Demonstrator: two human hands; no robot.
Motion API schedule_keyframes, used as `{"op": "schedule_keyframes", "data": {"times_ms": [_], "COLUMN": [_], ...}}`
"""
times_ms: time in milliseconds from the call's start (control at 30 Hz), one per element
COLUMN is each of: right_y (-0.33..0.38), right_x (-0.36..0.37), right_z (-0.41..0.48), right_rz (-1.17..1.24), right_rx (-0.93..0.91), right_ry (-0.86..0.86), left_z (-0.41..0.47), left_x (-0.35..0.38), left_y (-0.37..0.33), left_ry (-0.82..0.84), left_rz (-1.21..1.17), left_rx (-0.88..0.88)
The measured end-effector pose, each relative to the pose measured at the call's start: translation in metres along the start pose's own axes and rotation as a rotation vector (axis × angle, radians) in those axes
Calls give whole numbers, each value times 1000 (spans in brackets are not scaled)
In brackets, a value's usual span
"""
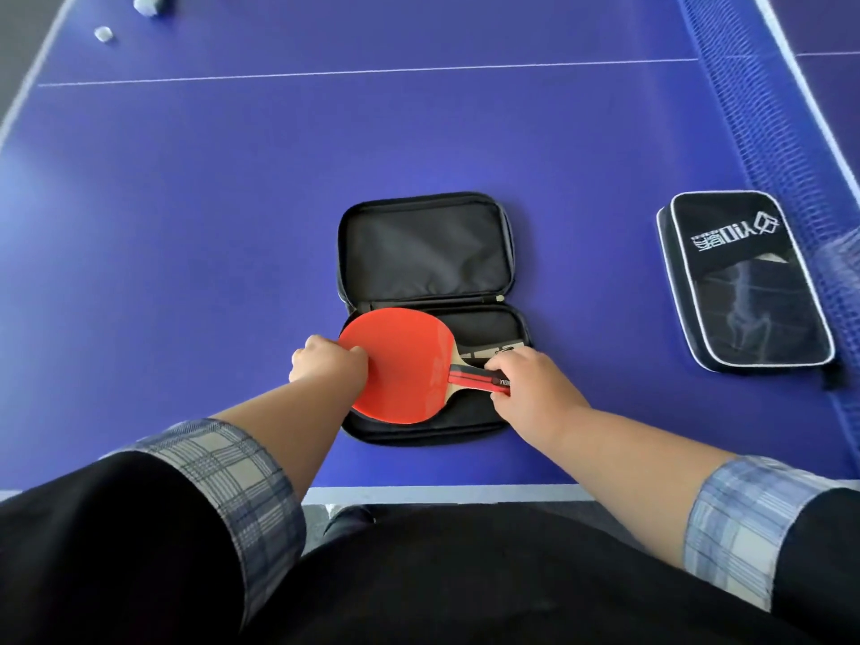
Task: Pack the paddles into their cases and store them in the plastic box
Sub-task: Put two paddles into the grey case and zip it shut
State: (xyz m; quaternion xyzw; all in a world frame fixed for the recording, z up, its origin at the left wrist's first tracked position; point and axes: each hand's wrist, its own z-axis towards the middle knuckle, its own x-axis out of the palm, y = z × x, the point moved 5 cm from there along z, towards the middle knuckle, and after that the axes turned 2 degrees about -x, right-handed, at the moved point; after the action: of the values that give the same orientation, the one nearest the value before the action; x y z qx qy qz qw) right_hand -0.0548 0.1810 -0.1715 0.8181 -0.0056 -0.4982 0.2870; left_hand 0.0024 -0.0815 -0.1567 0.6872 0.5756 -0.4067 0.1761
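Observation:
A black zip case (426, 246) lies unzipped and spread flat on the blue table, near its front edge. A red-faced paddle (405, 365) lies over the case's near half, its handle pointing right. My left hand (325, 363) grips the left rim of the blade. My right hand (530, 381) holds the end of the red and black handle. A second black case (744, 281) with white piping and a white logo lies closed at the right. No plastic box is in view.
The blue net (763, 109) runs along the table's right side, just beyond the closed case. Small pale objects (103, 34) lie at the far left corner. The table's white front edge (442, 493) is right before my body.

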Motion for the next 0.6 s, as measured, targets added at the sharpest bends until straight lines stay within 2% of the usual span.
{"op": "schedule_keyframes", "data": {"times_ms": [400,467,500,567,600], "right_y": [-6,-8,-11,-27,-37], "right_x": [8,3,-3,-17,-20], "right_z": [-2,-6,-8,-11,-10], "right_rz": [12,91,167,342,413], "right_rx": [-59,-58,-16,195,312], "right_ry": [32,-60,-170,-370,-408], "left_z": [-9,-8,-8,-7,-6], "left_x": [11,11,11,11,11], "left_y": [0,1,2,1,0], "left_ry": [-118,-118,-120,-119,-115], "left_rz": [-17,-18,-14,-7,-8], "left_rx": [-67,-69,-63,-29,-11]}}
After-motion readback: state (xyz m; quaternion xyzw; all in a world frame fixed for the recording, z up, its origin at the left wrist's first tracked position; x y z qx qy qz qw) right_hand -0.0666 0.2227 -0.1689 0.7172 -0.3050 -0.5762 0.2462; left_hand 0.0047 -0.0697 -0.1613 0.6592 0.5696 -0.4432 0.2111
